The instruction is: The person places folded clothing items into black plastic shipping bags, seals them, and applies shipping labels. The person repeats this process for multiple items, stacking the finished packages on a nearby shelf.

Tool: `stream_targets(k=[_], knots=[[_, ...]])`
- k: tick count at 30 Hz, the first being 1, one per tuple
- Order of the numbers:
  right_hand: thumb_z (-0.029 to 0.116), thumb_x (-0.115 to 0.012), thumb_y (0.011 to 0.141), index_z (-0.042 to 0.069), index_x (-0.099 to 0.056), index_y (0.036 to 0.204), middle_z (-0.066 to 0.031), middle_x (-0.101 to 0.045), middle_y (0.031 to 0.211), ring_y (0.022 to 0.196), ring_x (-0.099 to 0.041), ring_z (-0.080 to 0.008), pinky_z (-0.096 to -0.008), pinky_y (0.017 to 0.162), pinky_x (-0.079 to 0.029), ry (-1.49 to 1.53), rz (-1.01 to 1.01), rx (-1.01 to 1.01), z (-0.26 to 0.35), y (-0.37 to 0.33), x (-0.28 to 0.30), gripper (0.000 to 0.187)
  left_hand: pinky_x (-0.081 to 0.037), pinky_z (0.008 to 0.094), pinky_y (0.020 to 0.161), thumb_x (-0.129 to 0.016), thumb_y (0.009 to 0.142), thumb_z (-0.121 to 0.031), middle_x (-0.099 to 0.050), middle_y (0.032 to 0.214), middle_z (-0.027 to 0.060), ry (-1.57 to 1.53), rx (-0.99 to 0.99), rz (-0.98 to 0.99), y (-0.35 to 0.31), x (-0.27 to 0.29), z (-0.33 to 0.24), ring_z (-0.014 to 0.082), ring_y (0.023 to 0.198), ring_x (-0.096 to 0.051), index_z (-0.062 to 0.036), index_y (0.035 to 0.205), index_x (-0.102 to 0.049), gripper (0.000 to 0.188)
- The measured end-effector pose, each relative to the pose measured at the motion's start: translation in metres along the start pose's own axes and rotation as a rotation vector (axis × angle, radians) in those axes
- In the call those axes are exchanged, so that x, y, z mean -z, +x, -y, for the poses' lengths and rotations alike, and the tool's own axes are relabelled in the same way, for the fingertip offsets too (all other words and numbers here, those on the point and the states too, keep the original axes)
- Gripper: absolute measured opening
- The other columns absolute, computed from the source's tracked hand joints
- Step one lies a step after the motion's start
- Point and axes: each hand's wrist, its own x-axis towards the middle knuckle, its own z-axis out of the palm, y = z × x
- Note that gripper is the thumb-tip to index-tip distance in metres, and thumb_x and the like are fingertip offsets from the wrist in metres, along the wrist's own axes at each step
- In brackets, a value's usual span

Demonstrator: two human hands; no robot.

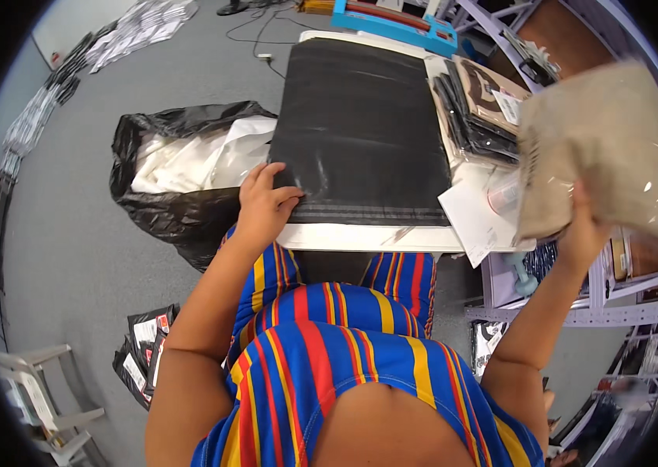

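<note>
On the white table (368,237) a large black plastic mailing bag (364,132) lies flat. My left hand (267,198) rests at its near left corner, thumb and fingers close together on the bag's edge; whether they pinch the plastic is hard to make out. Raised off to the right, my right hand (584,229) grips a clear-wrapped package of beige folded cloth (598,148), slightly blurred. Beneath and left of that package are a white paper sheet (473,222) and a clear roll or cup (503,194) partly hidden by it.
Folded packs in clear and black wrapping (477,109) are stacked on the table's right side. A black bin bag (181,206) full of white plastic stands left. A blue sealing machine (395,27) is beyond the table, purple shelving (594,311) at right, a white stool (49,397) lower left.
</note>
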Motion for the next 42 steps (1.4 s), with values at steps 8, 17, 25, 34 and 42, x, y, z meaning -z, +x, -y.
stream_targets(k=[8, 17, 25, 34, 42], knots=[[0.012, -0.054, 0.069, 0.022, -0.06, 0.096, -0.0064, -0.057, 0.101, 0.089, -0.057, -0.0273, -0.0297, 0.072, -0.048, 0.085, 0.896, 0.553, 0.058, -0.091, -0.028, 0.03, -0.033, 0.0394, 0.087, -0.062, 0.065, -0.015, -0.048, 0.107, 0.0123, -0.413, 0.202, 0.023, -0.014, -0.014, 0.003, 0.0299, 0.102, -0.043, -0.0177, 0.095, -0.057, 0.03], [0.015, -0.049, 0.071, 0.027, -0.06, 0.097, -0.0019, -0.055, 0.107, 0.098, -0.053, -0.0238, -0.0282, 0.073, -0.046, 0.254, 1.187, 0.796, 0.073, -0.119, -0.049, 0.031, -0.035, 0.0409, 0.084, -0.058, 0.071, -0.028, -0.041, 0.117, 0.0154, 0.178, 0.236, 0.289, 0.009, 0.02, -0.008, 0.0327, 0.108, -0.038, -0.0097, 0.104, -0.052, 0.038], [0.005, -0.053, 0.065, 0.02, -0.06, 0.094, -0.0061, -0.056, 0.104, 0.096, -0.054, -0.0283, -0.0329, 0.076, -0.046, -0.031, 1.112, 0.594, 0.041, -0.104, -0.033, 0.033, -0.044, 0.0274, 0.071, -0.052, 0.08, -0.019, -0.052, 0.104, 0.016, -1.586, 1.326, 0.37, 0.03, 0.048, -0.005, 0.019, 0.08, -0.054, 0.0018, 0.122, -0.034, 0.05], [0.006, -0.055, 0.067, 0.022, -0.039, 0.121, -0.0115, -0.041, 0.12, 0.111, -0.04, -0.0283, -0.0334, 0.089, -0.036, -0.26, 1.368, 0.318, 0.088, -0.142, -0.021, 0.058, -0.036, 0.0248, 0.085, -0.056, 0.073, -0.005, -0.048, 0.113, 0.0158, -0.53, 0.297, 0.3, -0.028, 0.061, -0.04, 0.018, 0.102, -0.047, 0.0036, 0.119, -0.035, 0.051], [0.02, -0.052, 0.08, -0.002, -0.051, 0.092, -0.0062, -0.056, 0.071, 0.06, -0.053, -0.0106, -0.0221, 0.055, -0.043, -0.362, 0.761, -0.471, -0.078, -0.173, -0.004, 0.025, -0.039, 0.0229, 0.078, -0.053, 0.077, -0.003, -0.048, 0.109, 0.0095, -1.103, 0.639, 0.057, -0.095, 0.029, -0.02, 0.0133, 0.093, -0.05, -0.0009, 0.117, -0.037, 0.043]])
